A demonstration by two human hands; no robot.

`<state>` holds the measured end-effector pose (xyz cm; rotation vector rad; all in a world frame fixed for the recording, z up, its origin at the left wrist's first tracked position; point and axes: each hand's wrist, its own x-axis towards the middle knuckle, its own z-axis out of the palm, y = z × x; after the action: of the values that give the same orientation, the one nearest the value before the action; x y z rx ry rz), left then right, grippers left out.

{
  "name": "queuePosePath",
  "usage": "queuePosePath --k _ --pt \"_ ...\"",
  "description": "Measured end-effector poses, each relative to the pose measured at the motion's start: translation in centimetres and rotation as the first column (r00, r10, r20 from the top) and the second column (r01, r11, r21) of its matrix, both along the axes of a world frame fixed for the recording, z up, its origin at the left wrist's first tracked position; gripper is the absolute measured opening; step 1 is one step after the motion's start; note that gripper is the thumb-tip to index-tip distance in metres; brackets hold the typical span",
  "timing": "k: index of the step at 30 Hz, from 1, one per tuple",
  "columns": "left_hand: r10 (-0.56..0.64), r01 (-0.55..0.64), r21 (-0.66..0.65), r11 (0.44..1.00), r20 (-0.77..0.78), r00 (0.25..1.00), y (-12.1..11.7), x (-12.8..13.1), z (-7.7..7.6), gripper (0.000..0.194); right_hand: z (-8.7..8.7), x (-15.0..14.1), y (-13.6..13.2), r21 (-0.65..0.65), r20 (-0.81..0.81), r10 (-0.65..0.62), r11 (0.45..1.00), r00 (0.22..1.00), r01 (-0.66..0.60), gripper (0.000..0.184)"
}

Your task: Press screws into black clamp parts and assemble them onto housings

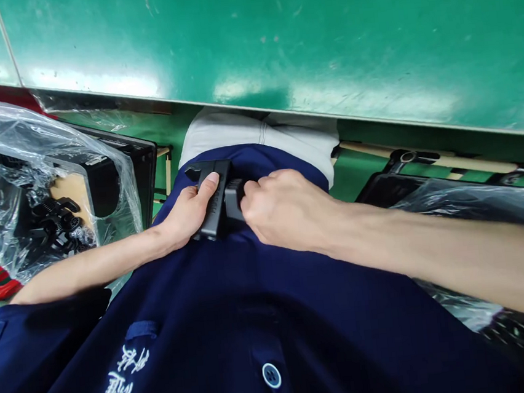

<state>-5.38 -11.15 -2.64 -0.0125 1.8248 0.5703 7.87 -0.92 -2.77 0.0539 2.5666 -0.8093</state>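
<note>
In front of my belly, my left hand (185,215) is closed round a black plastic holder (212,210) with raised lettering, its thumb lying along the top face. A hook-shaped end of it shows beyond the fingers. My right hand (282,210) is curled into a fist on a smaller black ridged piece (233,198) right beside the holder. Whether the two pieces are joined cannot be made out. The right fingertips are hidden behind the fist.
A green tabletop (275,41) spans the far side, its edge just past my lap. On the left stands a black crate (145,164) lined with clear plastic (123,197), holding black parts (58,219). Another plastic-covered black bin (377,188) sits right, beside a pipe rail (434,158).
</note>
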Motion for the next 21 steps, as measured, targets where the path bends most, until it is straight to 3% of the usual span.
queuePosePath --k 2,5,9,13,16,19,21 --pt "-0.105 0.115 0.125 0.985 -0.086 0.991 -0.1 -0.1 0.4 0.034 -0.4 -0.1 0.5 -0.12 0.04 -0.118 0.985 0.992 0.122 0.022" --pt "-0.164 0.216 0.228 0.949 -0.228 0.96 0.1 -0.2 0.9 0.015 -1.6 0.2 0.6 -0.114 -0.023 -0.154 0.982 0.988 0.151 0.03" --pt "-0.149 0.208 0.234 0.95 -0.249 0.957 0.3 -0.3 1.2 0.008 -2.7 0.4 0.1 -0.032 -0.107 -0.125 0.992 0.986 0.122 0.031" --pt "-0.138 0.192 0.239 0.952 -0.225 0.965 0.0 -0.5 0.8 0.012 -2.4 0.2 0.0 -0.038 -0.097 -0.099 0.995 0.99 0.095 0.03" --pt "-0.094 0.117 0.168 0.979 -0.139 0.986 -0.3 -0.3 0.2 0.025 -1.7 -0.2 0.2 -0.016 -0.069 -0.01 1.0 0.998 0.009 0.024" --pt "0.04 -0.04 0.004 0.999 -0.036 0.999 -0.4 -0.1 -0.3 0.041 -1.0 -0.6 0.3 0.117 -0.091 0.138 0.985 0.986 -0.127 0.025" --pt "0.107 -0.105 -0.092 0.99 0.022 0.994 -0.2 -0.1 -0.2 0.042 -0.5 -0.9 0.2 0.203 -0.106 0.2 0.963 0.974 -0.176 0.029"
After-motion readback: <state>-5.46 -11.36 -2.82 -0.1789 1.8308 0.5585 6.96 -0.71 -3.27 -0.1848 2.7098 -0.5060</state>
